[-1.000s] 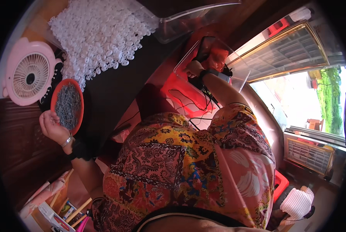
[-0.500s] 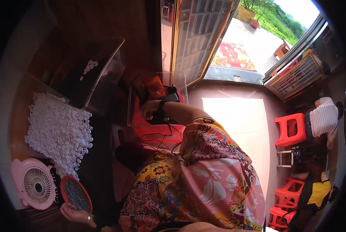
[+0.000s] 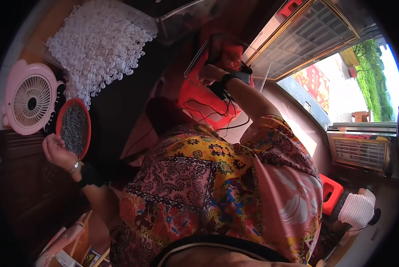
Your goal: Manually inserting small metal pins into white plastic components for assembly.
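L hand [image 3: 57, 151] fingers curled beside red dish [image 3: 75, 128]; R hand [image 3: 210, 73] fingers grip red crate [image 3: 204, 100].

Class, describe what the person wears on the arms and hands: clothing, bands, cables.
The left hand has a thin silvery bracelet at the wrist and a black band below it. The right hand has a black wrist strap with thin black cables trailing. Both forearms are bare; the garment is a colourful patterned print.

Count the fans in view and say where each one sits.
2. A pink fan lies at far left, beside the red dish near the left hand. A white fan sits at lower right by a red stool. Others may be hidden.
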